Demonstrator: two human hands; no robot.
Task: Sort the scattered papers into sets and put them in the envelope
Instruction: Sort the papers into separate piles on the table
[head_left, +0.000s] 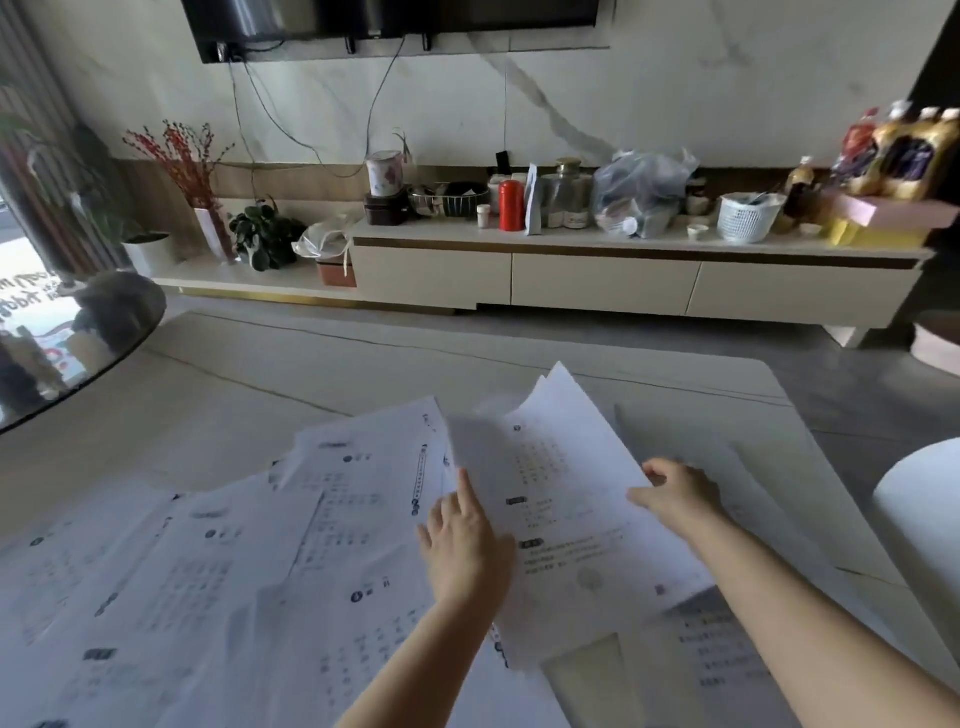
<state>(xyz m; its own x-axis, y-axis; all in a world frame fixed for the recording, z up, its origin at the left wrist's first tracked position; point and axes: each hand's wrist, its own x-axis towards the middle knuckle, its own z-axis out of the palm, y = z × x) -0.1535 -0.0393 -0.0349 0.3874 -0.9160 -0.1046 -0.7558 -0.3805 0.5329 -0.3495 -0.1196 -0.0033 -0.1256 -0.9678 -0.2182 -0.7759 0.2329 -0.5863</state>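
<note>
- Printed sheets (218, 582), the scattered papers, are lying overlapped and askew across the near edge and left half of the table (311, 364), nearest the camera; none looks gathered into a set yet, so sorting is judged to be at an early stage.
- Held stack (566, 499), a few sheets together, is lifting off the table at its far corner, right of the table's middle, apparently raised so its pages can be checked or squared.
- Tan flat piece (587, 680) is showing at the near edge under the held stack; possibly the envelope, though too little shows to be sure.
- Left hand (462, 540) is resting partly open on the stack's left edge, forefinger stretched up along a turned-up sheet, seemingly separating it; it is pressing, not clasping.
- Right hand (675, 493) is curling round the stack's right edge, thumb above and fingers hidden beneath, pinching the sheets to steady them.
</note>
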